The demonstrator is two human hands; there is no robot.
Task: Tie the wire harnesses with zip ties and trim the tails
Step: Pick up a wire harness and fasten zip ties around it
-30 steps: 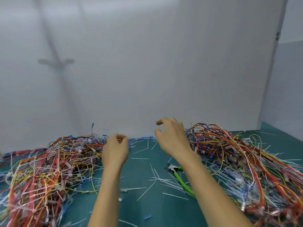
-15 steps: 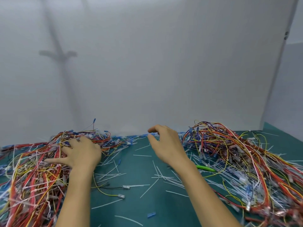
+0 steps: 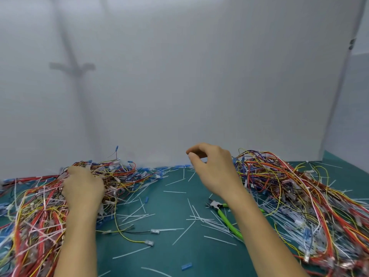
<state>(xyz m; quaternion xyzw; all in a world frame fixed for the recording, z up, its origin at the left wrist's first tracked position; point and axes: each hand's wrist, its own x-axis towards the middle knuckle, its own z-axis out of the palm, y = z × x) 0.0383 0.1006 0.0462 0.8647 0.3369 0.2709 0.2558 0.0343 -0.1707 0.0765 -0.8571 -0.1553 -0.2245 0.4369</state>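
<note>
Broadly, a white wall [image 3: 199, 76] stands behind a green mat [image 3: 169, 256]. Two heaps of wire harnesses lie on the mat: the left heap [image 3: 36, 212], mostly red, yellow and white, and the right heap [image 3: 299, 196], which spreads to the mat's right edge.

The left hand [image 3: 81, 188] is sunk knuckle-deep into the left heap (its fingers are hidden among the wires, so I cannot tell whether it grips any). The right hand [image 3: 213, 170] hovers above the mat between the heaps, fingers loosely curled, thumb near forefinger, holding nothing.

Green-handled cutters [image 3: 227, 221] lie on the mat under the right forearm. White zip-tie tails [image 3: 199, 218] are scattered over the middle. A loose yellow wire [image 3: 123, 234] trails out of the left heap, and a small blue piece [image 3: 186, 265] lies nearest the camera.
</note>
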